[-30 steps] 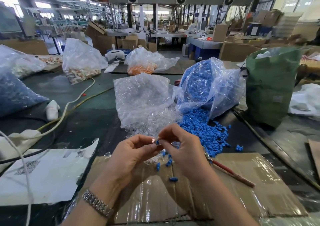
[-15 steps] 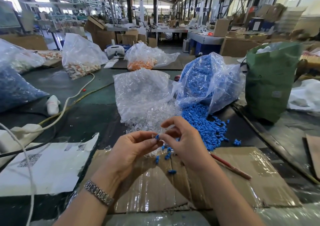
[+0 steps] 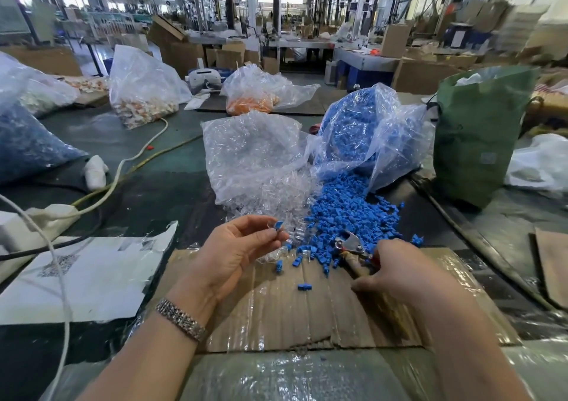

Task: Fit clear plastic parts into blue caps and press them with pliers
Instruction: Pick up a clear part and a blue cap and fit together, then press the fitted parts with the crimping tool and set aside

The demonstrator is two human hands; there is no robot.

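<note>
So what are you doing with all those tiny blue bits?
A person is putting small plastic pieces together. The left hand pinches one blue cap with a clear part at its fingertips. The right hand grips the pliers lying on the cardboard. Behind them, blue caps spill from one bag, and clear parts from another.

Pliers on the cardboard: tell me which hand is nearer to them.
Right. The right hand grips the handles of the pliers; the left hand is apart to their left, pinching a blue cap.
</note>
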